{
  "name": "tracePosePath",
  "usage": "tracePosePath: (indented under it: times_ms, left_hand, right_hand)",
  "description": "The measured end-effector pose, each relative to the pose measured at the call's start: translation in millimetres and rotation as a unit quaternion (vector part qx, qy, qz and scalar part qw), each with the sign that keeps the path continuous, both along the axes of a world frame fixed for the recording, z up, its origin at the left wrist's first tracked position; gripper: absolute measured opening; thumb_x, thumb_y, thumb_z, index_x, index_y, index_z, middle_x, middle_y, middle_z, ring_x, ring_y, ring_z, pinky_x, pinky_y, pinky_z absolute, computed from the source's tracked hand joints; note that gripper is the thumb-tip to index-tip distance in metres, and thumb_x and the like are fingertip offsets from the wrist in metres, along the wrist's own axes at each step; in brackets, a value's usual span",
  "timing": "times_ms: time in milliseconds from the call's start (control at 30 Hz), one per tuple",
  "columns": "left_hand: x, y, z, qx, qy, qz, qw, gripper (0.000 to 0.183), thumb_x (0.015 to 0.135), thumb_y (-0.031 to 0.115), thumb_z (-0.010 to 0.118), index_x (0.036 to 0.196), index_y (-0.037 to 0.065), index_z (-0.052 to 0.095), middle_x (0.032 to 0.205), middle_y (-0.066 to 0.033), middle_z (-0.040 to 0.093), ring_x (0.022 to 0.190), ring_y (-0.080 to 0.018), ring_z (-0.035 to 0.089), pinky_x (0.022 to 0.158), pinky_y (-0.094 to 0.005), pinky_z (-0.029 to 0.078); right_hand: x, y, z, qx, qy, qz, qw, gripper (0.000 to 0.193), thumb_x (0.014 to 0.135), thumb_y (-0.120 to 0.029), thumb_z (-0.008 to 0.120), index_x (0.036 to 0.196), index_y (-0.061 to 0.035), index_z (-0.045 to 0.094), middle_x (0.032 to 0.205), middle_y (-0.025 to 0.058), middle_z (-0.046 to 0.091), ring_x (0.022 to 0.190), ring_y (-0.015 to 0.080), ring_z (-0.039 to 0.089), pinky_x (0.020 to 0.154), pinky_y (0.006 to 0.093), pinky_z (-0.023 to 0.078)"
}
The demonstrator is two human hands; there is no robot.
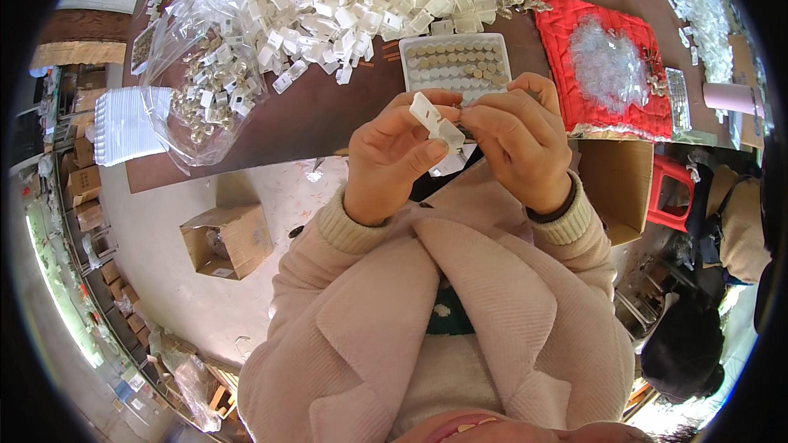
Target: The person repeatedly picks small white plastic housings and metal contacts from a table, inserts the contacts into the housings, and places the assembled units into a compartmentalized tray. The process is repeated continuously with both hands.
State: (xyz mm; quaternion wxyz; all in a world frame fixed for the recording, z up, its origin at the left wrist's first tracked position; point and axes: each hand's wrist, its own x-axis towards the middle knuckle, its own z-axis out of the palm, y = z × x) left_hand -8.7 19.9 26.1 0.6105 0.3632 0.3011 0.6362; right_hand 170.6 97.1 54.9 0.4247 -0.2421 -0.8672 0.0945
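My left hand (382, 160) holds a small white hinged plastic box (425, 112) between thumb and fingers, its lid standing up. Close beside it, my right hand (521, 135) is closed in a pinch at the box's right side. Whatever sits between those right fingertips is too small and covered to make out. Just beyond both hands lies a white tray (453, 37) with rows of small round beige pieces. A large heap of similar white boxes (328, 8) covers the far part of the brown table (312, 123).
On the left are a clear bag (246, 107) of small parts and stacked white trays (131, 127). Red cloth (558, 45) bearing clear plastic pieces (607, 57) lies right. Cardboard boxes (250, 234) stand below the table's edge. A red stool (669, 189) and another person (689, 353) are right.
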Motion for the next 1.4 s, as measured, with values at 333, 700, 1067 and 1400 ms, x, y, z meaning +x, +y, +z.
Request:
tracePosePath:
  times_ms: [333,700,1067,1400]
  left_hand:
    - [-11.3,-9.4,0.2,0.128,0.268,0.104,0.949,0.031,0.088,0.002,0.073,0.117,-0.005,0.067,0.128,-0.0191,0.062,0.114,-0.0259,0.063,0.097,-0.0351,0.052]
    - [-14.2,-7.4,-5.0,0.278,0.422,0.179,0.844,0.034,0.077,-0.011,0.070,0.110,-0.002,0.072,0.120,-0.0166,0.066,0.106,-0.0316,0.068,0.091,-0.0367,0.055]
    - [-8.0,-14.2,-13.1,0.074,0.123,0.128,0.981,0.033,0.089,0.008,0.076,0.119,-0.003,0.067,0.127,-0.0151,0.059,0.114,-0.0239,0.063,0.097,-0.0350,0.052]
    - [-1.9,-9.7,-22.4,0.079,-0.060,0.089,0.991,0.037,0.091,0.008,0.073,0.126,-0.001,0.064,0.131,-0.0169,0.057,0.119,-0.0273,0.060,0.101,-0.0421,0.051]
  right_hand:
    - [-6.7,-19.3,4.0,-0.326,0.127,0.013,0.937,0.024,0.077,0.001,0.077,0.100,-0.0026,0.072,0.088,0.0105,0.072,0.080,0.0290,0.068,0.073,0.0340,0.055]
    - [-10.4,-19.3,3.1,-0.103,0.059,0.021,0.993,0.025,0.076,0.001,0.078,0.100,-0.0046,0.073,0.086,0.0039,0.072,0.079,0.0194,0.069,0.087,0.0428,0.055]
    - [-14.9,-22.1,1.0,-0.169,0.104,0.027,0.980,0.031,0.075,0.002,0.078,0.104,-0.0034,0.071,0.095,0.0102,0.070,0.086,0.0234,0.068,0.082,0.0416,0.054]
    - [-15.8,-15.9,-0.1,-0.014,0.051,0.015,0.998,0.026,0.078,0.001,0.076,0.103,-0.0032,0.070,0.089,0.0055,0.068,0.077,0.0206,0.064,0.081,0.0396,0.051]
